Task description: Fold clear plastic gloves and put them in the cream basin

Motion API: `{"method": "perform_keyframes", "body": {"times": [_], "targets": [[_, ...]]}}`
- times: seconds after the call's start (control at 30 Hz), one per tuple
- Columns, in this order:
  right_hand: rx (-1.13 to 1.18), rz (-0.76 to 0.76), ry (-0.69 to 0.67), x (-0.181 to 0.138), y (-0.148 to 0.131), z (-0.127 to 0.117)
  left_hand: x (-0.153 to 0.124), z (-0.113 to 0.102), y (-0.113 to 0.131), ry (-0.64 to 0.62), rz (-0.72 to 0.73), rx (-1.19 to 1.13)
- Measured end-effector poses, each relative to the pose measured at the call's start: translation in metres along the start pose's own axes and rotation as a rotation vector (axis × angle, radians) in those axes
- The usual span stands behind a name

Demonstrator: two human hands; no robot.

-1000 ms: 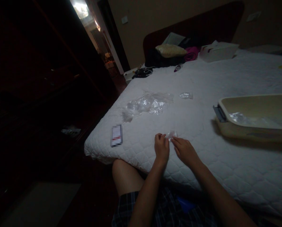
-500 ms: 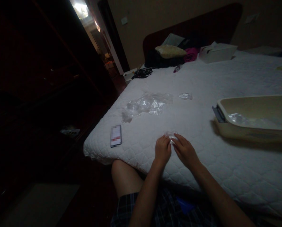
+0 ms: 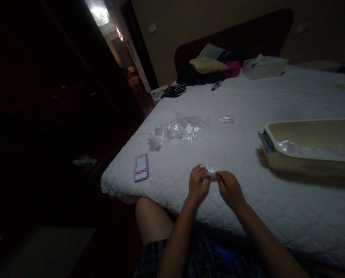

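Between my two hands, low over the near edge of the bed, is a small clear plastic bag [image 3: 211, 172], crumpled and shiny. My left hand [image 3: 198, 184] has it between thumb and fingers on the left side. The right end is pinched in my right hand [image 3: 230, 187]. Beyond my hands, several crumpled clear plastic bags [image 3: 178, 129] lie in a loose heap on the white quilted mattress cover [image 3: 247, 216]. One smaller plastic bag [image 3: 225, 119] lies apart, to the right of the heap.
At right stands a cream plastic bin [image 3: 311, 164] with a grey handle and clear plastic inside. A phone [image 3: 141, 168] lies near the left edge of the bed. Farther back are a white box [image 3: 265, 67], a pillow [image 3: 208, 65] and a dark cloth bundle [image 3: 190, 73].
My right hand has shifted slightly right and down, its fingers now pinching the bag's end. My left fingers have spread a little. More of the bag shows between the hands.
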State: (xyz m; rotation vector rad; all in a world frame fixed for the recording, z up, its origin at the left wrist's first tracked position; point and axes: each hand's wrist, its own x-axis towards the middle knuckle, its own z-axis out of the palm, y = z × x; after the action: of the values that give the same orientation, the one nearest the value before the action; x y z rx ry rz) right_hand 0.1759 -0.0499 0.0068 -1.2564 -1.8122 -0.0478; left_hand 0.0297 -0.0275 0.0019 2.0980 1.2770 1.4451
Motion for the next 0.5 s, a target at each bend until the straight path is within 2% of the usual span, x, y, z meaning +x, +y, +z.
{"method": "perform_keyframes", "body": {"times": [0.17, 0.27, 0.4, 0.5], "targets": [[0.134, 0.068, 0.005, 0.001, -0.002, -0.003, 0.004, -0.003, 0.004, -0.023, -0.083, -0.183], [0.167, 0.16, 0.022, 0.001, -0.005, -0.004, 0.005, -0.006, 0.007, -0.013, -0.167, -0.295], [0.239, 0.308, 0.04, 0.003, -0.006, -0.005, 0.007, -0.011, 0.005, 0.021, -0.424, -0.517], [0.283, 0.352, 0.027, 0.003, -0.006, -0.006, 0.009, -0.015, 0.0, 0.076, -0.575, -0.649]]}}
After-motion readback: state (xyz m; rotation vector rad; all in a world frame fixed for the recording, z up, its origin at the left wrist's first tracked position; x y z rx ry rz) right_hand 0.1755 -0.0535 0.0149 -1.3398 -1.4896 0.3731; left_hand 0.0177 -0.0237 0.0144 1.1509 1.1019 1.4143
